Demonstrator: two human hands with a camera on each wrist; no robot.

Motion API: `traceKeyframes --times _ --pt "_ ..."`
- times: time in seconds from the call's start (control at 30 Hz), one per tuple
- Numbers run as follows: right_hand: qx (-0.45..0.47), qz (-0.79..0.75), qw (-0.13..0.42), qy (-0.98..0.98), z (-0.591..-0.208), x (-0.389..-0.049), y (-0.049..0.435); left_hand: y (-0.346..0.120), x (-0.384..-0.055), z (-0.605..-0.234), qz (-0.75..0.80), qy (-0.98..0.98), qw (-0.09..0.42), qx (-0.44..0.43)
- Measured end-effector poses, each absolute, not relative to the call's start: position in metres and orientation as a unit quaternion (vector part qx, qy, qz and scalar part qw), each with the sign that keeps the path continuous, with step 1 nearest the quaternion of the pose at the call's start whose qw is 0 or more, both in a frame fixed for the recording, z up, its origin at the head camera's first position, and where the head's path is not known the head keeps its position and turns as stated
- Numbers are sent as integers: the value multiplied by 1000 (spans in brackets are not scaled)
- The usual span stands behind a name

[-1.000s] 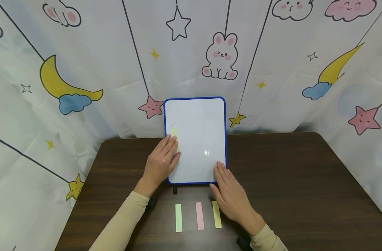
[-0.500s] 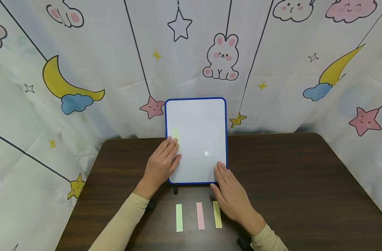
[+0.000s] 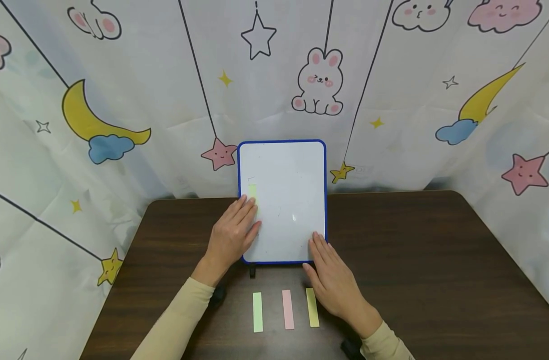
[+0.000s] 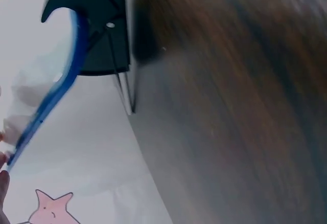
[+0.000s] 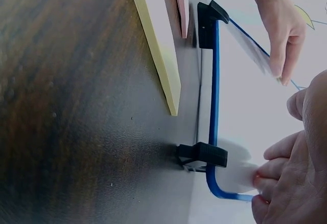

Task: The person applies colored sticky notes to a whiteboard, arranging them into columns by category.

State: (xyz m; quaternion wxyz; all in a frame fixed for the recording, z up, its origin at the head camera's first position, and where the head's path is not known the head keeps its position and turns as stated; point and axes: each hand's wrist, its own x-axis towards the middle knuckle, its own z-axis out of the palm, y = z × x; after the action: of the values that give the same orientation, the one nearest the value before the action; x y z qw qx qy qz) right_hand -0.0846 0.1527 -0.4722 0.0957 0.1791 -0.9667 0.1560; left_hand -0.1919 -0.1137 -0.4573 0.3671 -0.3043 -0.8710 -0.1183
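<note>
A small whiteboard [image 3: 283, 210] with a blue frame leans upright on black stand feet [image 5: 204, 155]. My left hand [image 3: 231, 230] lies on its left side with extended fingers, pressing on a pale green sticky note strip [image 3: 252, 190] whose lower part is covered. My right hand [image 3: 335, 280] rests its straight fingers on the board's lower right edge. Only fingertips of the left hand [image 4: 3, 175] show at the edge of the left wrist view. Nearer me lie a green sticky note pad [image 3: 257, 312], a pink one [image 3: 288, 310] and a yellow one [image 3: 312, 307], partly beside my right thumb.
The dark wooden table [image 3: 418, 270] extends to both sides. Behind it hangs a white curtain [image 3: 175, 100] printed with moons, stars and rabbits, near the board's back. Black straps or devices [image 3: 352, 347] sit at the wrists.
</note>
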Motion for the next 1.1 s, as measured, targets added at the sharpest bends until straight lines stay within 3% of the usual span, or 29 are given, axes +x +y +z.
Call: traceKeyframes --times 0.5,0.7,0.93,1.1 --pt "179 161 96 -966 -473 -85 154 -112 -164 -447 -147 -872 342 -318" --pt "167 162 67 -970 -471 -85 154 -118 -143 -441 -151 -892 292 -311" --pt "175 158 97 -967 -473 -86 154 -125 -120 -437 -162 -897 260 -317" --pt "172 163 85 -968 -472 -85 154 -129 -106 -440 -138 -905 237 -326"
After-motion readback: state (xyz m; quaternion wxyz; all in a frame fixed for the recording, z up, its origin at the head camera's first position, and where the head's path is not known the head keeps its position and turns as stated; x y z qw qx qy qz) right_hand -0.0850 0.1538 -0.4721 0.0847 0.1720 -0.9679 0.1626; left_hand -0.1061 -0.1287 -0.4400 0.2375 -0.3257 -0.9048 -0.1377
